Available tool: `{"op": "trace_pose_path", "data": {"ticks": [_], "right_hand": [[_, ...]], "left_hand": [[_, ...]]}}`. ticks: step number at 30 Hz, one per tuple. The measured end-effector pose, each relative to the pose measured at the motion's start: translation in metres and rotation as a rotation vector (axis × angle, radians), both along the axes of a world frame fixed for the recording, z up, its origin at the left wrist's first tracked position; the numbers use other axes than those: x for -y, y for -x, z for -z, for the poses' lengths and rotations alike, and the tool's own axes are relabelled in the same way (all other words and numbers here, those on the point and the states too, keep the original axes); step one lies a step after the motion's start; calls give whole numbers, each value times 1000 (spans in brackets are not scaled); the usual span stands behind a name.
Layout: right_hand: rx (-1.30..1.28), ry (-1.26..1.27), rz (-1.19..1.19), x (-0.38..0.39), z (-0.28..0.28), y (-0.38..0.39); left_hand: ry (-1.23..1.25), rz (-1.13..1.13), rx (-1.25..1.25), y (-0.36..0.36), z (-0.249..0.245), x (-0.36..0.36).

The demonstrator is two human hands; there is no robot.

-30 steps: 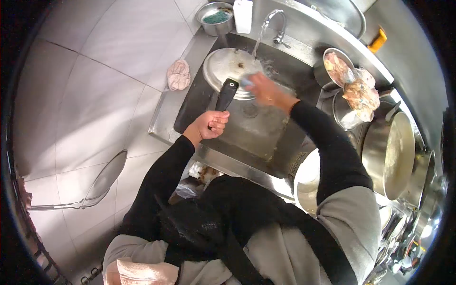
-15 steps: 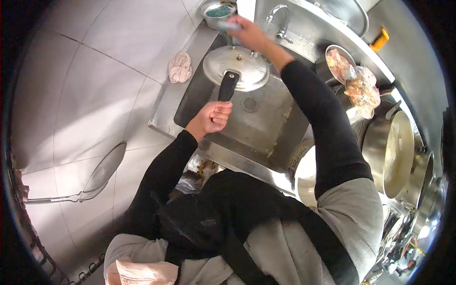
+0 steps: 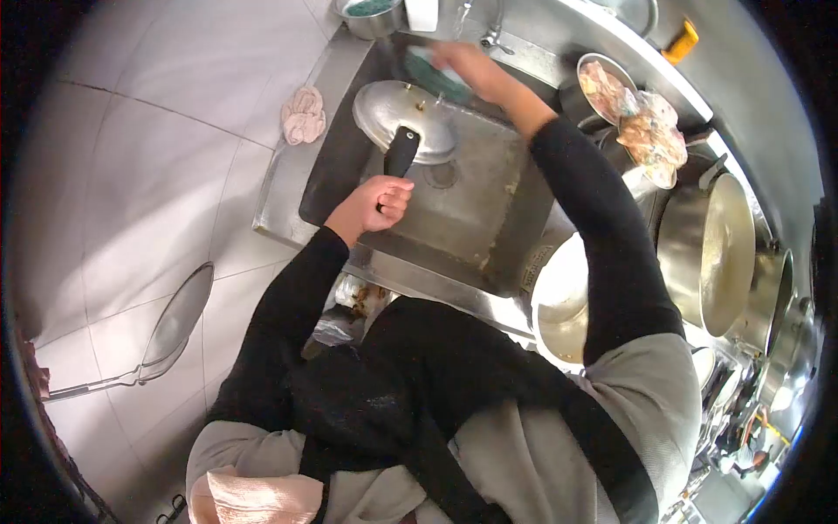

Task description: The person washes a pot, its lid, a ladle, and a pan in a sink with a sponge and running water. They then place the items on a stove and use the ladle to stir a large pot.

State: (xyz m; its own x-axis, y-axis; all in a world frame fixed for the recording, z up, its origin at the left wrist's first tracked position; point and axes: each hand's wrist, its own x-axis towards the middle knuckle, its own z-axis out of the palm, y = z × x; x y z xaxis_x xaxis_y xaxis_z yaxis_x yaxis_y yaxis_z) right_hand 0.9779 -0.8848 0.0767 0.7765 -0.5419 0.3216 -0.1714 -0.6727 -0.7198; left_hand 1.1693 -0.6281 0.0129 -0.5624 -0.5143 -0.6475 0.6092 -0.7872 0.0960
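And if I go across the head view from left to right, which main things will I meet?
Metal strainer → crumpled pinkish cloth → black-handled metal lid → round pot with pinkish contents → large deep metal pot.

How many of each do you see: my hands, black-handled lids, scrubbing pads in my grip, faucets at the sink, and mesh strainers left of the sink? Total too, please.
Left hand and right hand: 2
Black-handled lid: 1
Gripped scrubbing pad: 1
Faucet: 1
Mesh strainer: 1
Total: 6
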Motion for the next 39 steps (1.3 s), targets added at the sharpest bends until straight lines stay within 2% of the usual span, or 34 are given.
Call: {"op": "trace_pose_path", "data": {"ticks": [2, 3, 4, 5, 6, 7, 8, 9, 11, 13, 15, 16, 18, 19, 22, 23, 24, 25, 26, 27, 28, 30, 31, 33, 34, 36, 37, 38, 39], "right_hand": [[298, -231, -65, 45, 18, -64], [305, -218, -77, 47, 3, -81], [479, -779, -46, 49, -17, -97], [623, -1352, -12, 46, -33, -108], [471, -1247, 115, 47, -28, -106], [324, -1131, 239, 52, -20, -96], [147, -1143, 239, 55, -20, -80], [-33, -1148, 240, 59, -19, -66], [-16, -1162, 147, 77, -5, -50], [12, -1185, 74, 73, -5, -49], [-302, -1265, -200, 64, -19, -48], [-296, -1266, -190, 74, -4, -54], [527, -1192, -33, 119, 53, -62], [528, -1216, 13, 129, 69, -54], [-600, -685, -541, 153, 101, -70], [-959, -1120, -507, 102, 22, -65], [-1010, -1012, -313, 115, 33, -74], [-413, -1091, -207, 117, 56, -58], [186, -1096, -101, 94, 49, -45], [229, -866, -222, 86, 50, -57], [132, -1169, -347, 93, 38, -64], [14, -1272, -54, 48, -10, -62], [19, -1254, -72, 55, -8, -70], [491, -1358, 37, 65, 9, -76], [496, -1359, 36, 68, 9, -73], [-439, -806, -190, 64, 26, -57], [-667, -707, -333, 64, 27, -50], [-695, -762, -383, 73, 30, -45], [-584, -881, -359, 90, 45, -41]], "left_hand": [[-15, 67, 55, -9, 24, -3], [92, 179, 403, -10, 26, -9], [192, 280, 752, -12, 21, -12], [310, 522, 1043, -18, 17, -10], [304, 502, 1052, -24, 27, -15], [577, 494, 1563, -30, 48, -22], [855, 459, 2072, -35, 59, -25], [837, 442, 2083, -39, 54, -23], [681, 606, 2289, -41, 35, -22], [680, 618, 2325, -45, 25, -15], [765, 589, 2385, -47, 16, -8], [778, 593, 2382, -51, 15, -5], [875, 599, 2467, -56, 21, 0], [938, 565, 2473, -54, 20, 0], [959, 588, 2461, -51, 11, 4], [944, 606, 2448, -52, 13, 1], [941, 603, 2453, -52, 14, 1], [944, 584, 2469, -51, 12, 6], [941, 569, 2481, -52, 15, 5], [940, 557, 2492, -54, 20, 3], [935, 535, 2515, -59, 23, 4], [984, 457, 2621, -62, 22, 3], [1055, 418, 2677, -63, 19, 2], [1049, 415, 2671, -64, 11, 3], [1048, 434, 2638, -65, 9, 3], [899, 518, 2586, -70, 18, 8], [842, 552, 2506, -65, 9, 8], [767, 552, 2369, -62, 6, 12], [813, 577, 2259, -58, 0, 14]]}}
